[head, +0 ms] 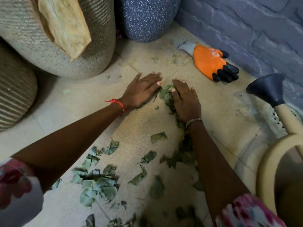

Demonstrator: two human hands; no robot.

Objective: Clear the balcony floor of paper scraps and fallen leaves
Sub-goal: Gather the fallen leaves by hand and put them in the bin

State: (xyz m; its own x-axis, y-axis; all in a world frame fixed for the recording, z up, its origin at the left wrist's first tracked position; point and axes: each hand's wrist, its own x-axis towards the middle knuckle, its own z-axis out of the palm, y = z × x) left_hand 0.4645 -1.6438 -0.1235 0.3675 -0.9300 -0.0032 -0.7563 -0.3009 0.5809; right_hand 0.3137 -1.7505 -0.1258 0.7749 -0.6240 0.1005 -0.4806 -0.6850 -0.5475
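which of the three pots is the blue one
The speckled pot in the back corner; the big ribbed pot and the left-edge ribbed pot are beige.

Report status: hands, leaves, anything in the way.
Left hand and right hand flat, open, flanking a leaf clump. More leaves scattered nearer. Orange glove beyond, apart from hands.

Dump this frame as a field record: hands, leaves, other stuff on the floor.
left hand: flat on the floor, fingers straight, beside the leaf clump
right hand: flat, fingers straight, against the leaf clump
leaf clump: between the two hands
loose leaves: scattered nearer the person
glove: orange and black, on the floor by the wall
watering can: beige, dark rose, at right edge
behind: ribbed beige pot, speckled blue pot
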